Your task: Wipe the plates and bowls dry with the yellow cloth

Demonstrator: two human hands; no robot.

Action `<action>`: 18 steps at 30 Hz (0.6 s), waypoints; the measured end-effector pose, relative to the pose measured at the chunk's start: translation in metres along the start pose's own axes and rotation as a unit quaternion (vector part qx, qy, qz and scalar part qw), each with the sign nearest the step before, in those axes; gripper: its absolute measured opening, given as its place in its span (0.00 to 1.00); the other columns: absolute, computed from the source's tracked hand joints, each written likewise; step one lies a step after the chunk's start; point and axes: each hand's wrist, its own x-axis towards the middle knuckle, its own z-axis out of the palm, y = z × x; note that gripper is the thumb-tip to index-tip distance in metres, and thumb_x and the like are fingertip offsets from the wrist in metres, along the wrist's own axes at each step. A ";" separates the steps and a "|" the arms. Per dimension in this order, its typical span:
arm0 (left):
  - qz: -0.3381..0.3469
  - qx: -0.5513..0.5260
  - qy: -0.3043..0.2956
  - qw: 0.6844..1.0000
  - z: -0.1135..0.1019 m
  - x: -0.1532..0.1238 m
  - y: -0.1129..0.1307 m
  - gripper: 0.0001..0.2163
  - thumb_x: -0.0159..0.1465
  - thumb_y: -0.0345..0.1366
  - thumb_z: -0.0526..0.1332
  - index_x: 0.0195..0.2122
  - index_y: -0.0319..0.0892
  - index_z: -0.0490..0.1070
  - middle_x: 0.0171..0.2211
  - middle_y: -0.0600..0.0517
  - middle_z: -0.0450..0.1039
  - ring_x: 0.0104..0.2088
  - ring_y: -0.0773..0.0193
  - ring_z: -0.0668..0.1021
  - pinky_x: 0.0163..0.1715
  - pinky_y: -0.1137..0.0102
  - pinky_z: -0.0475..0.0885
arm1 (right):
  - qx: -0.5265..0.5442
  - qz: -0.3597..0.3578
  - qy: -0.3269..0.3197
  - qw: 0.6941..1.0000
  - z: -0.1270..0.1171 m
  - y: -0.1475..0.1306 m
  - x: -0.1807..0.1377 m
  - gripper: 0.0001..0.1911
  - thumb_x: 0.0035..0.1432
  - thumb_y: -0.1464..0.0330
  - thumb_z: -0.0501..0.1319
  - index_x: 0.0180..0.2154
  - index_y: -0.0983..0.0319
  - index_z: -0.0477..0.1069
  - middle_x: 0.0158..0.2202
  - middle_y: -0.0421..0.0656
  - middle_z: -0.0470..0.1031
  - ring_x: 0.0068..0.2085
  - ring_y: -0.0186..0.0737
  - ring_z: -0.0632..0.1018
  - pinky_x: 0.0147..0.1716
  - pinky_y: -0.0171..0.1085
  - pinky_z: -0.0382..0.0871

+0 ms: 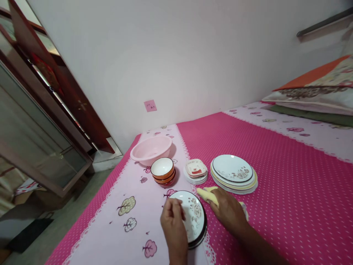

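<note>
Here is the right hand (228, 211), its grip closed around a bunched yellow cloth (210, 197), just off the right rim of a dark-rimmed, flower-patterned plate (195, 217). That plate tops a low stack on the near part of the bed (231, 136), well in from the bed's left edge. And the left hand (173, 219) comes over the plate's left side, fingers curled inward; whether its grip pinches the rim or merely rests there, nobody can tell from this angle. Look at the sorting: orange bowls (162, 168) sit nested beside the pink basin (151, 150), which stands near the bed's far left corner; small dishes (196, 168) are piled in the middle, with the large plates (233, 167) stacked just to their right. So how far along? Grouping by kind looks done, judging by those tidy piles. The cloth is in hand but appears clear of the top plate's face, so handling there looks unfinished. Which pieces have been wiped, if any, simply doesn't show.
</note>
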 end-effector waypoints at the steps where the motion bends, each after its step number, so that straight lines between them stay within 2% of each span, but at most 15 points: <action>1: 0.008 0.055 0.065 0.996 -0.009 0.009 -0.003 0.19 0.66 0.55 0.54 0.31 0.45 0.69 0.23 0.56 0.67 0.26 0.63 0.72 0.29 0.69 0.68 | 0.001 0.000 0.000 1.000 0.000 0.000 0.000 0.15 0.63 0.70 0.57 0.51 0.58 0.73 0.50 0.47 0.81 0.50 0.49 0.80 0.49 0.43 0.69; 3: -0.001 0.113 0.108 0.988 -0.026 0.025 -0.012 0.18 0.65 0.54 0.53 0.38 0.44 0.72 0.35 0.50 0.76 0.37 0.57 0.77 0.39 0.64 0.72 | 0.002 -0.001 -0.001 1.000 0.000 0.001 0.000 0.15 0.62 0.71 0.57 0.50 0.58 0.73 0.49 0.47 0.81 0.47 0.49 0.80 0.46 0.43 0.70; 6: -0.027 0.181 0.073 0.980 -0.045 0.041 -0.025 0.20 0.63 0.51 0.56 0.46 0.43 0.73 0.48 0.42 0.77 0.47 0.50 0.78 0.48 0.59 0.71 | 0.002 -0.007 -0.003 1.000 -0.001 0.001 0.000 0.15 0.63 0.71 0.57 0.50 0.58 0.73 0.49 0.47 0.81 0.46 0.48 0.81 0.44 0.42 0.70; 9: -0.053 0.254 0.009 0.966 -0.055 0.047 -0.036 0.18 0.60 0.48 0.61 0.44 0.41 0.74 0.47 0.39 0.77 0.48 0.46 0.78 0.48 0.57 0.70 | 0.000 -0.015 0.000 1.000 -0.003 0.001 0.000 0.14 0.65 0.70 0.56 0.50 0.58 0.73 0.49 0.47 0.81 0.47 0.49 0.81 0.46 0.44 0.70; 12: -0.066 0.317 -0.039 0.945 -0.056 0.047 -0.042 0.12 0.59 0.44 0.64 0.39 0.42 0.74 0.42 0.40 0.77 0.43 0.45 0.78 0.44 0.57 0.69 | -0.002 -0.019 0.005 1.000 -0.003 0.001 0.000 0.14 0.64 0.69 0.56 0.50 0.58 0.73 0.48 0.47 0.81 0.47 0.50 0.80 0.46 0.45 0.71; 16: -0.068 0.370 -0.061 0.924 -0.055 0.046 -0.044 0.04 0.62 0.37 0.61 0.34 0.44 0.71 0.39 0.43 0.77 0.41 0.48 0.78 0.42 0.59 0.67 | -0.008 -0.021 0.012 1.000 -0.001 0.002 0.000 0.14 0.64 0.69 0.57 0.50 0.58 0.73 0.47 0.48 0.81 0.46 0.50 0.80 0.45 0.44 0.71; 18: -0.069 0.381 -0.064 0.920 -0.054 0.046 -0.045 0.03 0.64 0.36 0.59 0.34 0.45 0.71 0.38 0.44 0.77 0.40 0.50 0.78 0.41 0.61 0.67 | -0.014 -0.020 0.015 1.000 0.000 0.003 0.000 0.13 0.63 0.69 0.57 0.48 0.58 0.73 0.46 0.48 0.81 0.45 0.50 0.81 0.43 0.44 0.70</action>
